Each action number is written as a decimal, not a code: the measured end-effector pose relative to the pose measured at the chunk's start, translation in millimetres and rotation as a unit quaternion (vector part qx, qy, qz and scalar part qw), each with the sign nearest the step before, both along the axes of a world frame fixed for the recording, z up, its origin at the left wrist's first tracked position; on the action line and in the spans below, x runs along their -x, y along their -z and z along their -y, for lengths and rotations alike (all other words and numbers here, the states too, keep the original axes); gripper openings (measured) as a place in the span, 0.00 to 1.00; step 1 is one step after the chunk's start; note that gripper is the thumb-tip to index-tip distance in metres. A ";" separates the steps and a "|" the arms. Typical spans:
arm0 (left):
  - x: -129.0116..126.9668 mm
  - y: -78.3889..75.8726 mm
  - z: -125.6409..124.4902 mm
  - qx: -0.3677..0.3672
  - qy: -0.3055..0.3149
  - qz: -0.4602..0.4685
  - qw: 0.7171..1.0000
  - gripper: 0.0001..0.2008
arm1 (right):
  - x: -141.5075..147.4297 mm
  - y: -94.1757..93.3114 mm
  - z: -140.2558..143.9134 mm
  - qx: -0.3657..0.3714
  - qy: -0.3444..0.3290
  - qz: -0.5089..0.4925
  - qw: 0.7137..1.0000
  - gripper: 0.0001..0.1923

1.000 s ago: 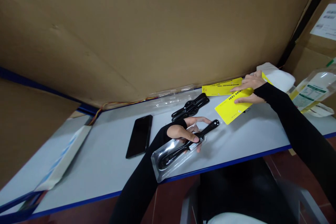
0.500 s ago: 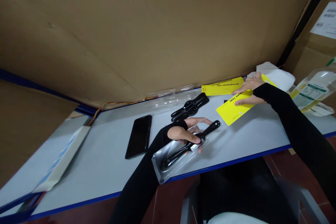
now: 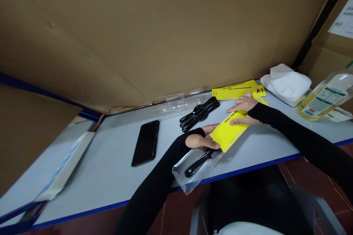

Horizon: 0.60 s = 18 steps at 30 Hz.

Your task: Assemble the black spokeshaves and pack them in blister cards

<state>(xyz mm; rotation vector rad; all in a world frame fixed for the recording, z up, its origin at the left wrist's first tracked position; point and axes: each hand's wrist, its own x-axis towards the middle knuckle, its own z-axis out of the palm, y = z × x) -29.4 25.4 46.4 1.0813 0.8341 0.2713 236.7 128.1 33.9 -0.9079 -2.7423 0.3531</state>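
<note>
At table front edge: left hand (image 3: 199, 141) curled around a clear plastic blister tray (image 3: 193, 169), thumb on top, fingers underneath. One black tool (image 3: 199, 160) lies in the tray, which overhangs the blue table edge (image 3: 248, 167). Right hand (image 3: 243, 107) mostly flat, fingers spread on one yellow card (image 3: 231, 129), thumb under its edge; card's near corner overlaps the tray and touches the left fingers. Counts: one more yellow card (image 3: 237, 91) behind the right hand, one pile of black tools (image 3: 199, 113) (number unclear), one phone (image 3: 146, 141), one white cloth (image 3: 286, 83), one bottle (image 3: 324, 99).
</note>
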 end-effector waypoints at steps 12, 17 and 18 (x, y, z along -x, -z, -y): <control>-11.6 14.9 -11.6 0.005 -0.155 0.034 0.987 0.35 | -36.6 -11.5 -27.1 -0.113 0.319 -0.144 0.930 0.52; -15.3 20.2 -17.7 0.005 -0.192 0.058 0.980 0.36 | -26.5 0.5 -32.0 0.055 0.294 -0.251 0.921 0.46; -15.5 21.4 -19.3 0.003 -0.205 0.067 0.977 0.36 | -20.8 1.9 -28.1 0.055 0.279 -0.264 0.922 0.45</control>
